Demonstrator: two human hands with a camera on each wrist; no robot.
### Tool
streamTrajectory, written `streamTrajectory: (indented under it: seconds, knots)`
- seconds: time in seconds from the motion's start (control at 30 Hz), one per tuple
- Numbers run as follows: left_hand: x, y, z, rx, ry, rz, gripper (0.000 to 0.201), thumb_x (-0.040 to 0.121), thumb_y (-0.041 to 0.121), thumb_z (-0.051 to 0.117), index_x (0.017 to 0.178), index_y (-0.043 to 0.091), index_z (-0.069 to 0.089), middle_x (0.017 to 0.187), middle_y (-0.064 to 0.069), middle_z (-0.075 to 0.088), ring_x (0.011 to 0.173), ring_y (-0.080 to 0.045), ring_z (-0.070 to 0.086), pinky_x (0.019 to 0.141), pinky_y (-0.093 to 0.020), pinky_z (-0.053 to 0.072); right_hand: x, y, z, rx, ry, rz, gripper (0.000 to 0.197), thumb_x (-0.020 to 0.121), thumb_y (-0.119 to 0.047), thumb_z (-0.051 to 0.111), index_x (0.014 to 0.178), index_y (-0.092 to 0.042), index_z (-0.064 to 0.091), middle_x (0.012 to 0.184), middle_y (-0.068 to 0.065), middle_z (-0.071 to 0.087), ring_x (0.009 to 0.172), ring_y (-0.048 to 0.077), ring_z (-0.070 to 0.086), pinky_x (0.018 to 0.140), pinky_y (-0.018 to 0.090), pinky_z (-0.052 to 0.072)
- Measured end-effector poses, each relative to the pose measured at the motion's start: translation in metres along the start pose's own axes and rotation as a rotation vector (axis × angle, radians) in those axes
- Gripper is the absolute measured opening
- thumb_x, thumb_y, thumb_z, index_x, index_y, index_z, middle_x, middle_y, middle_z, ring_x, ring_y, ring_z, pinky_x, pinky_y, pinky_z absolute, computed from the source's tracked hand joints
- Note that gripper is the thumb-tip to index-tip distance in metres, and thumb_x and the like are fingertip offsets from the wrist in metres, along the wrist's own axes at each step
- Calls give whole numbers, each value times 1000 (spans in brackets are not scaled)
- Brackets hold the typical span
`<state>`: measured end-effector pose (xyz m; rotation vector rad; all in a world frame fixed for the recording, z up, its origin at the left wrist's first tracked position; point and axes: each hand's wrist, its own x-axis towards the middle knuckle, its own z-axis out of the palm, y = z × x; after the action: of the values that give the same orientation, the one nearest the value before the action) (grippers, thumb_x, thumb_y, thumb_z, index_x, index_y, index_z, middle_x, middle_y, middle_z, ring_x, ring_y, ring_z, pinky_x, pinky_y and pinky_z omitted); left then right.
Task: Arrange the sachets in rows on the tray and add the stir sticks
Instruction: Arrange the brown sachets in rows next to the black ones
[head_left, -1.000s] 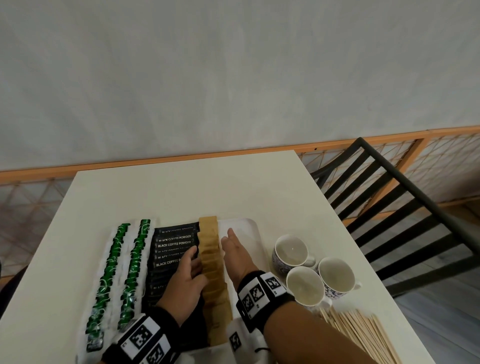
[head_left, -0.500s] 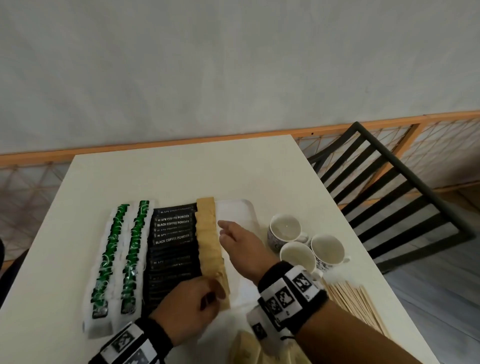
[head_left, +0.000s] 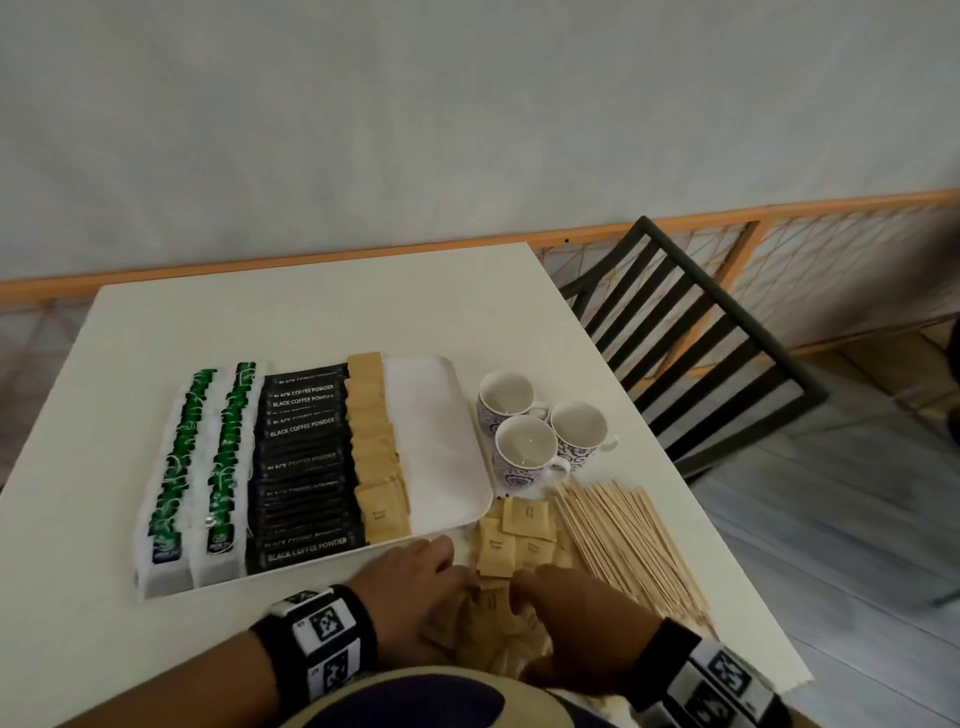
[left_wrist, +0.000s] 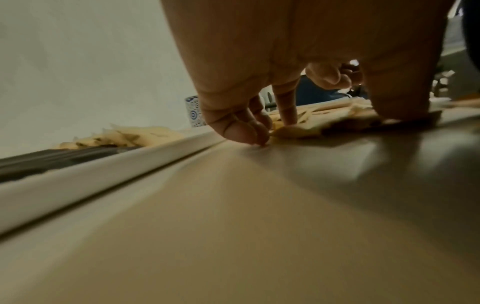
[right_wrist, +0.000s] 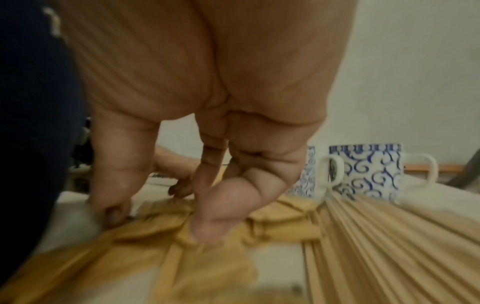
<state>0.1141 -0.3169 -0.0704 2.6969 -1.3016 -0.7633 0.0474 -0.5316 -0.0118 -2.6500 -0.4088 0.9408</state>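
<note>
On the white tray (head_left: 436, 447) lie two rows of green sachets (head_left: 223, 457), a row of black coffee sachets (head_left: 304, 457) and a row of brown sachets (head_left: 376, 447). The tray's right strip is bare. Loose brown sachets (head_left: 524, 514) are heaped on the table off the tray's near right corner. Both hands are down on this heap. My left hand (head_left: 447, 566) has curled fingers at the heap's edge and its thumb (left_wrist: 397, 102) on top. My right hand (head_left: 524, 587) bunches sachets between thumb and fingers (right_wrist: 207, 226). Wooden stir sticks (head_left: 628, 545) lie in a pile to the right.
Three blue-patterned cups (head_left: 524, 447) stand close together between the tray and the stir sticks. A black slatted chair (head_left: 691, 343) stands off the table's right side. The white table (head_left: 311, 312) runs back to the wall.
Both hands have left the brown row on the tray and come back toward me, down onto the loose brown sachets at the near edge.
</note>
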Motion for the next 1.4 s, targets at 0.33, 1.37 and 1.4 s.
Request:
streamTrajectory:
  seconds: [0.33, 1.37, 1.4]
  knots:
    - [-4, -2, 5, -192, 79, -27, 56, 75, 47, 65, 126, 35, 46, 118, 7, 37, 109, -11, 43, 88, -23, 42, 28, -16, 36, -61, 133, -89, 56, 89, -44, 61, 138, -25, 39, 121, 11, 52, 106, 32, 56, 80, 34, 45]
    - [-59, -29, -53, -999, 642, -323, 27, 97, 3, 48, 85, 13, 70, 88, -6, 62, 63, -24, 67, 57, -29, 55, 59, -42, -50, 651, 334, -145, 13, 89, -9, 65, 92, -21, 64, 72, 0, 67, 55, 3, 59, 59, 18, 51]
    - [-61, -29, -57, -1077, 647, -310, 27, 97, 9, 50, 81, 15, 72, 82, -4, 61, 61, -22, 64, 57, -31, 54, 62, -45, -55, 686, 321, -162, 15, 89, -7, 64, 89, -22, 62, 73, 2, 67, 54, 5, 59, 59, 20, 51]
